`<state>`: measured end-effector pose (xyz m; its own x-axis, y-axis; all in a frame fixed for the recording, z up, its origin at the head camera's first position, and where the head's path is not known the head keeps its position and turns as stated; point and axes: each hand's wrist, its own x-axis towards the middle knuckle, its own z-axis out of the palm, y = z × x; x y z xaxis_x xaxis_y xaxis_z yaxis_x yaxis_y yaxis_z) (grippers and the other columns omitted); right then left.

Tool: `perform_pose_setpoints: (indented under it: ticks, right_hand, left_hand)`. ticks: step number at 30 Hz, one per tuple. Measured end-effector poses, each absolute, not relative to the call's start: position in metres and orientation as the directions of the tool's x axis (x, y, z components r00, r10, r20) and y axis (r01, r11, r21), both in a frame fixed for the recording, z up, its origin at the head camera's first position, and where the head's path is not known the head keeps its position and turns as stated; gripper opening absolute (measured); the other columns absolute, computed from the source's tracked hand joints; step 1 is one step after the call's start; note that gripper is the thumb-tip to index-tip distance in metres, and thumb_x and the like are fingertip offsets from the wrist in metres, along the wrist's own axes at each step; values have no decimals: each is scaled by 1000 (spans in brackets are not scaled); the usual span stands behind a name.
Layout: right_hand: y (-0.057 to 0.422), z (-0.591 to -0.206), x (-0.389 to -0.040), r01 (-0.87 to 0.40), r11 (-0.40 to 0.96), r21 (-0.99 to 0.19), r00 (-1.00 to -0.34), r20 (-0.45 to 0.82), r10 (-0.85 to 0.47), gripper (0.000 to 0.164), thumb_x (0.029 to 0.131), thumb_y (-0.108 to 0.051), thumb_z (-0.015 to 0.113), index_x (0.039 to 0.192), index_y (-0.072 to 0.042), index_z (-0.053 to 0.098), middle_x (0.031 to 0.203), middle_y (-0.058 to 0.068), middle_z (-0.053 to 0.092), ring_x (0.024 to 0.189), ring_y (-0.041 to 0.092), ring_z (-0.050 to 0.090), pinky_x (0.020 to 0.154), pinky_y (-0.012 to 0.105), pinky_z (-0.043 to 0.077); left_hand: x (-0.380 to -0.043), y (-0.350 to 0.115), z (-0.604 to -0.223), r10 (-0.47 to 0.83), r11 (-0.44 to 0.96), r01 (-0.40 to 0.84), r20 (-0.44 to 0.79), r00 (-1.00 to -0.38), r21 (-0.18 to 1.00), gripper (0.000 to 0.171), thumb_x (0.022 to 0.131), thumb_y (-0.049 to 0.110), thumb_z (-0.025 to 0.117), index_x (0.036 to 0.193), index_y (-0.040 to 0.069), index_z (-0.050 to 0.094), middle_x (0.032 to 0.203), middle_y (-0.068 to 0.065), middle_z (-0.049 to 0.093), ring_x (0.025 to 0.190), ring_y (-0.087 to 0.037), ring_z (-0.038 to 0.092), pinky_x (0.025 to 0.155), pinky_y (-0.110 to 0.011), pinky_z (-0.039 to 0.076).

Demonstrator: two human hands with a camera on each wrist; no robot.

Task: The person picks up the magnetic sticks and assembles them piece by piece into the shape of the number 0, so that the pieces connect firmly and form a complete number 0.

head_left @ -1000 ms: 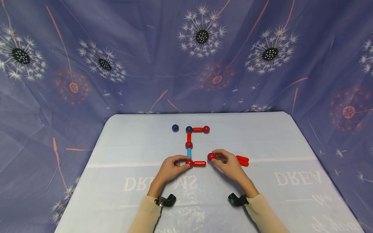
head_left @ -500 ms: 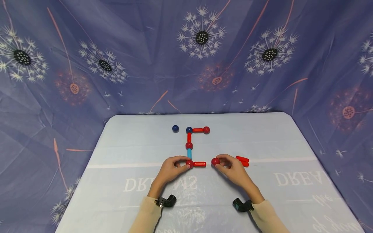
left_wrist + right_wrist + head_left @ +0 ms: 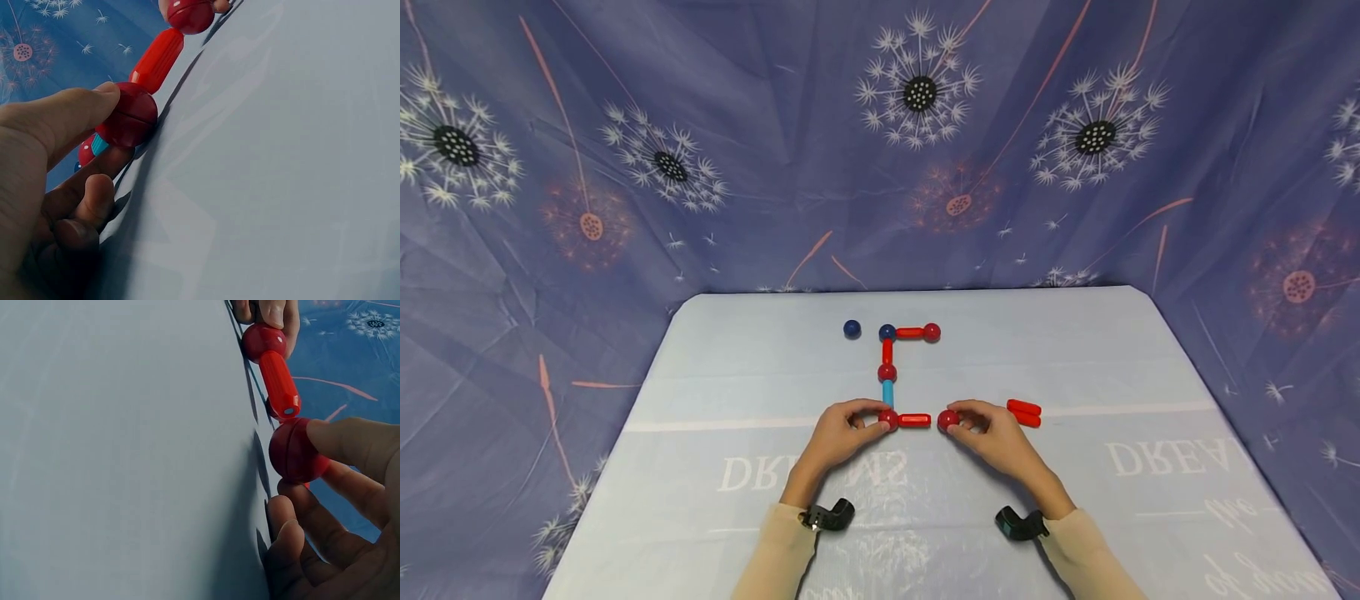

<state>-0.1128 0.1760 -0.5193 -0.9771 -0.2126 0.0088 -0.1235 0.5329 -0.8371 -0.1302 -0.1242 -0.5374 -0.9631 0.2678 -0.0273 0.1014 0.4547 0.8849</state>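
My left hand [image 3: 844, 435] pinches a red ball [image 3: 129, 115] between thumb and fingers. This ball sits at the near corner of a ball-and-rod figure, and a red rod [image 3: 914, 421] sticks out from it to the right. A second red ball [image 3: 297, 451] is pinched in my right hand [image 3: 992, 433], just off the rod's free end. From the left-held ball a light blue rod [image 3: 888, 393] runs away to another red ball [image 3: 887, 372]. Beyond that come a red rod [image 3: 887, 352], a dark blue ball [image 3: 887, 333], a sideways red rod [image 3: 910, 332] and a red end ball [image 3: 932, 332].
A loose dark blue ball [image 3: 852, 329] lies left of the figure's far end. Two loose red rods [image 3: 1024, 413] lie side by side just right of my right hand. The white-covered table [image 3: 737, 358] ends at a purple dandelion-print cloth [image 3: 775, 167].
My right hand first drew its red ball back toward me and rightward, then moved it left, closer to the rod's end. My left hand stays on its ball.
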Motion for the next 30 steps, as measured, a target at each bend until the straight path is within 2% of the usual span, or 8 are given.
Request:
perform_pose_setpoints:
  ticks: [17, 30]
  right_hand:
    - [169, -521, -117, -112, 530, -840, -969, -25, -245, 31, 88, -20, 83, 118, -14, 78, 93, -3, 72, 78, 13, 62, 68, 23, 53]
    - [167, -517, -116, -107, 561, -821, -973, -31, -230, 31, 89, -19, 82, 119, -15, 75, 90, -5, 68, 79, 13, 59, 68, 24, 51]
  left_hand:
    - [-128, -125, -537, 270, 450, 105, -23, -963, 887, 29, 89, 34, 82, 116, 26, 79, 68, 5, 57, 59, -6, 48, 56, -23, 38]
    - [-126, -122, -533, 268, 444, 117, -7, -963, 888, 28, 88, 33, 82, 115, 25, 79, 69, 5, 57, 61, -7, 48, 56, -22, 38]
